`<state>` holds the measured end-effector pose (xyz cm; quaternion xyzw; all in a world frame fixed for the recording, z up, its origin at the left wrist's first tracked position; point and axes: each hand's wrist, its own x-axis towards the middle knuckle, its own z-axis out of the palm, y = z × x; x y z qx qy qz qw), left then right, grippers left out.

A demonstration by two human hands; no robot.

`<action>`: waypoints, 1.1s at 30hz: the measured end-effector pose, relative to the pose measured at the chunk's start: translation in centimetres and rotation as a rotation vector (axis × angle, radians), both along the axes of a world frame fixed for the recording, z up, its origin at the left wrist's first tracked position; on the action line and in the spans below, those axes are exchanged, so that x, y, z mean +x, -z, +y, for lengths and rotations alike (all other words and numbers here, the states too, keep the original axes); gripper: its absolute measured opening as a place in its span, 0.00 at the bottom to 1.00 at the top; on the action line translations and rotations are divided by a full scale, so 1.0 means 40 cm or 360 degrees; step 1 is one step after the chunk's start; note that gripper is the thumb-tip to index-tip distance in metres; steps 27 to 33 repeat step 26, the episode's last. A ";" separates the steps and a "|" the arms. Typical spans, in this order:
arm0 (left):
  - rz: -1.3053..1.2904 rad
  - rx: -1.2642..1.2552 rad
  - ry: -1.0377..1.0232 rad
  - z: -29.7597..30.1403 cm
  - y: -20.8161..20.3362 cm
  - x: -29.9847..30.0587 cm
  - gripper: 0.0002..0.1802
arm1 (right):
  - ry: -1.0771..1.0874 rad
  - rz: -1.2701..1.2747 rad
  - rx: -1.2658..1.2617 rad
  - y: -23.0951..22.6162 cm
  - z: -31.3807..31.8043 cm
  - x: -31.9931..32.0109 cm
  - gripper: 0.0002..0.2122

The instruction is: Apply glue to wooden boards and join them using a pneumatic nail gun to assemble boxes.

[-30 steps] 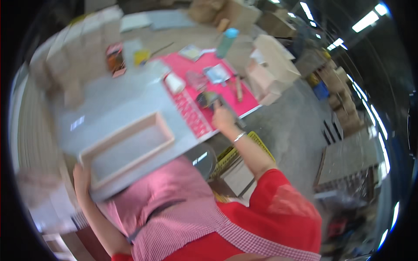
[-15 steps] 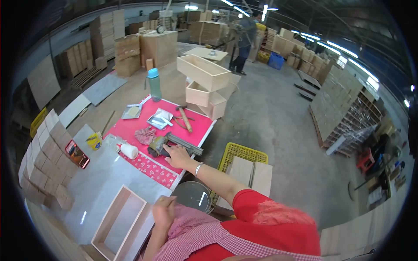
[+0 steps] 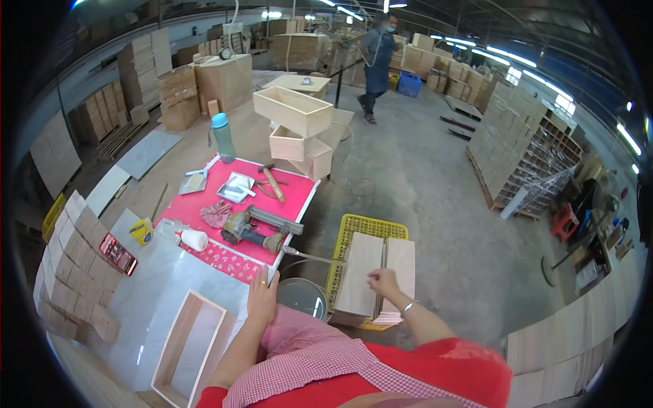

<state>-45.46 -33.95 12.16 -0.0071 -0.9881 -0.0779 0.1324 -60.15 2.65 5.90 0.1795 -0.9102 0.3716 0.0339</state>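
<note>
My left hand (image 3: 263, 297) rests at the front edge of the table with its fingers stretched out, holding nothing. Over the yellow plastic crate (image 3: 348, 230), my right hand (image 3: 386, 283) has its fingers drawn together at the edge of a stack of pale wooden panels (image 3: 362, 265); whether a panel is between them is hidden. A second stack (image 3: 401, 262) stands beside the first. On the red cloth (image 3: 197, 182) lies a nail gun (image 3: 255, 230), its air hose running toward the crate. An open wooden frame (image 3: 218, 340) lies by my left forearm.
A white glue bottle (image 3: 194, 239), a crumpled rag (image 3: 215, 214), a hammer (image 3: 273, 183) and a blue-capped bottle (image 3: 222, 138) are on the table. Wooden boxes (image 3: 292, 112) are piled behind. Wood blocks (image 3: 78, 272) and a phone (image 3: 118, 254) stand left. A person (image 3: 377, 64) walks farther off.
My right hand has let go of the nail gun and moved right to the panels. My left hand has opened and come down on the table edge. The person behind has turned and moved.
</note>
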 end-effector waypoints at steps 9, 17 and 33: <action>-0.0110 0.0007 0.0048 -0.028 0.014 0.006 0.33 | -0.0155 0.1107 0.0066 -0.675 -0.174 -0.424 0.05; -0.0128 -0.0048 0.0041 -0.021 0.008 0.011 0.32 | 0.0189 0.1183 0.0725 -1.360 -0.440 -0.529 0.29; -0.0090 -0.0067 0.0037 -0.024 0.032 -0.004 0.37 | 0.0285 0.0812 0.0713 -1.471 -0.584 -0.441 0.36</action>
